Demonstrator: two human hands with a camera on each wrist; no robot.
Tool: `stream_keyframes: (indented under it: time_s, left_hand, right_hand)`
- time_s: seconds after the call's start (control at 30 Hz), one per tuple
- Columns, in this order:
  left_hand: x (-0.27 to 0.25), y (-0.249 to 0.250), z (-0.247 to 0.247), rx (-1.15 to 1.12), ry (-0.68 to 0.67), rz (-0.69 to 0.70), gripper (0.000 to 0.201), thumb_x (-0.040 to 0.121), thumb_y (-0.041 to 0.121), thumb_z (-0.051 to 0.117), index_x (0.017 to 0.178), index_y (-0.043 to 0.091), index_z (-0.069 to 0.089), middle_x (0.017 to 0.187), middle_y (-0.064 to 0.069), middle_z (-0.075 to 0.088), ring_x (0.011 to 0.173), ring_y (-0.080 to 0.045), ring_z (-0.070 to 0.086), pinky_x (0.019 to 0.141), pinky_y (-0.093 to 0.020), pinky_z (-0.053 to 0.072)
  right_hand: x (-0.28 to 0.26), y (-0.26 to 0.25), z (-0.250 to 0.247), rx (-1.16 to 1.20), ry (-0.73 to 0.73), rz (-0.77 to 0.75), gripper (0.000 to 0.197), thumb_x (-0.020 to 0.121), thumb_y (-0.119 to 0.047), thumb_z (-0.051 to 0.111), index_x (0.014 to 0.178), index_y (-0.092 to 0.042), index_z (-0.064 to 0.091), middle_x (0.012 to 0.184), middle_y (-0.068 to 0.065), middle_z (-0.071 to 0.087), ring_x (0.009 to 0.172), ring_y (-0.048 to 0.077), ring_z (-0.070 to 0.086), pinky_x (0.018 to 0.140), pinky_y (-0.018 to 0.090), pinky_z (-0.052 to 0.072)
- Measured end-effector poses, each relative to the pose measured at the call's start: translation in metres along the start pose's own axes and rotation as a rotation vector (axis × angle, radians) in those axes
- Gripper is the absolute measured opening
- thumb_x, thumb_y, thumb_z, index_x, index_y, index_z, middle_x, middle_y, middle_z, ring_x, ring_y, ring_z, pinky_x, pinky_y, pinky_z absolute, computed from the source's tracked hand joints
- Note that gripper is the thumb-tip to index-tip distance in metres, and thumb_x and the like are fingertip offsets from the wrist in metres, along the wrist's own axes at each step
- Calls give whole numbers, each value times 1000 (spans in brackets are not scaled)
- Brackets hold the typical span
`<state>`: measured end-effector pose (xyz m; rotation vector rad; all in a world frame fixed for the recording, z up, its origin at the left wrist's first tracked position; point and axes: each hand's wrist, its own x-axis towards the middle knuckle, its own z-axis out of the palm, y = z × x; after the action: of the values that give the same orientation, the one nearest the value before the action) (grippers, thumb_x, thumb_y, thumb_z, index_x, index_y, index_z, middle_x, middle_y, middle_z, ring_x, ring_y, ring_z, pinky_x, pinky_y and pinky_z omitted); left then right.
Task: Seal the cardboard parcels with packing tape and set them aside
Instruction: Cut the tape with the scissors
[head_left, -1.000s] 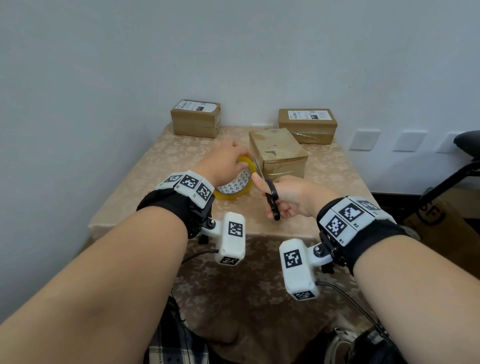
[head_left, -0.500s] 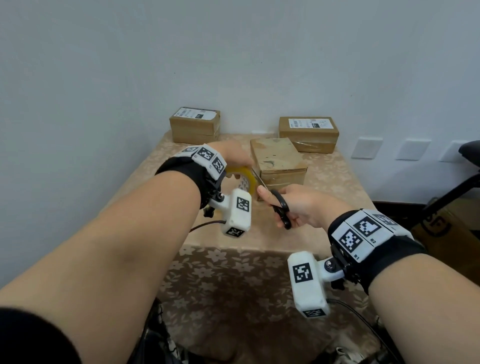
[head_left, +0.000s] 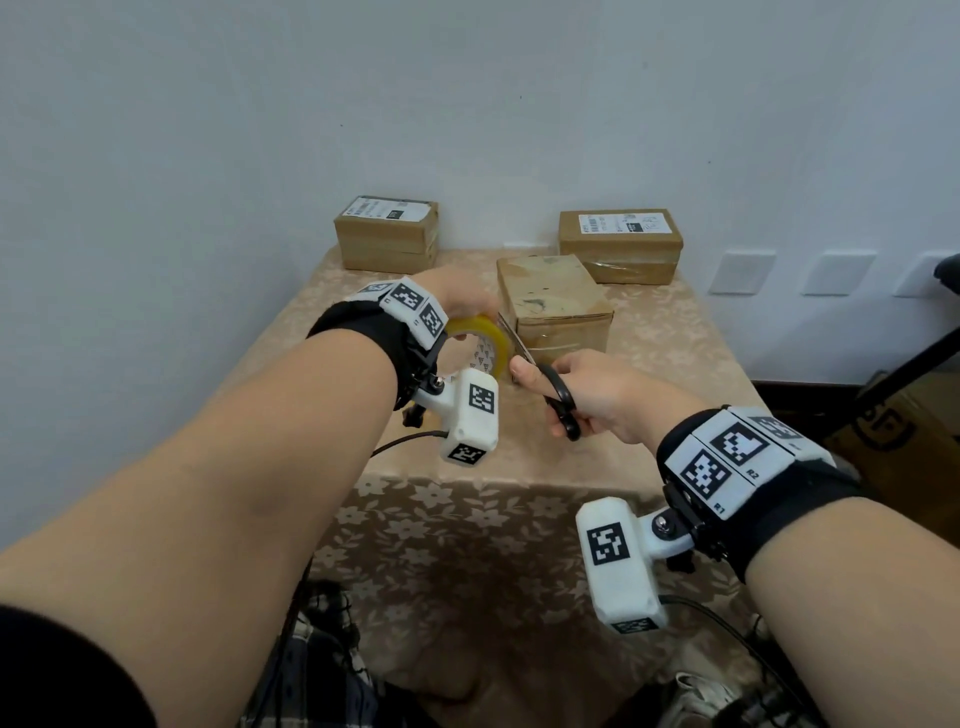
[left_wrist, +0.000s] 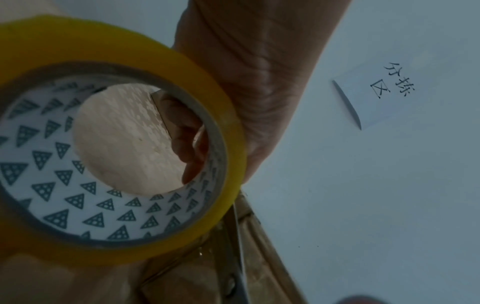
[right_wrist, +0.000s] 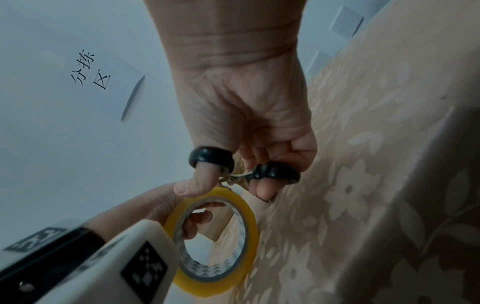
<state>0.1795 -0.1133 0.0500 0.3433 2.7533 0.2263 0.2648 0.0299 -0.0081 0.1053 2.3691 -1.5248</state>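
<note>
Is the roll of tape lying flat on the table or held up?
Held up. The left hand grips the tape roll on edge above the table, fingers through its hole.

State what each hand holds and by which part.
Left hand grips the tape roll, fingers hooked through its core. Right hand holds the scissors by the black handle loops.
</note>
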Motion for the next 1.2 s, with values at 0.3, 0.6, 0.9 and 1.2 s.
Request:
stream_keyframes:
  time_s: [0.3, 0.6, 0.9, 1.2]
  left_hand:
    - [0, 9, -1, 88, 60, -70, 45, 95, 36, 51, 130, 8, 54, 134, -11, 51, 120, -28, 49, 95, -34, 38]
    - [7, 11, 6, 8, 93, -100, 41, 86, 34, 63, 118, 8, 62, 113, -11, 61, 102, -27, 57, 77, -30, 42]
    - [5, 6, 6, -81, 150, -85, 26, 84, 34, 66, 96, 12, 58, 86, -3, 51, 82, -20, 49, 63, -28, 37]
    - [-16, -18, 14, -455, 252, 5, 7, 84, 22, 65, 84, 15, 65, 76, -5, 54, 72, -19, 49, 63, -25, 40]
  right_hand:
    - [-2, 3, -3, -18, 10, -2, 57, 81, -59, 61, 99, -5, 57, 65, 8, 55, 46, 15, 51, 54, 26, 40]
    - [0, 7, -14, -30, -23, 4, 57, 79, -60, 63, 100, -7, 65, 57, 6, 50, 44, 15, 46, 51, 24, 35]
    - [3, 6, -20, -102, -1, -4, 51, 77, -59, 65, 81, -9, 59, 55, 7, 51, 44, 15, 45, 53, 25, 36]
    - [11, 11, -15, -491, -50, 113, 58, 73, -63, 70, 77, -6, 59, 58, 6, 57, 49, 18, 53, 54, 27, 49]
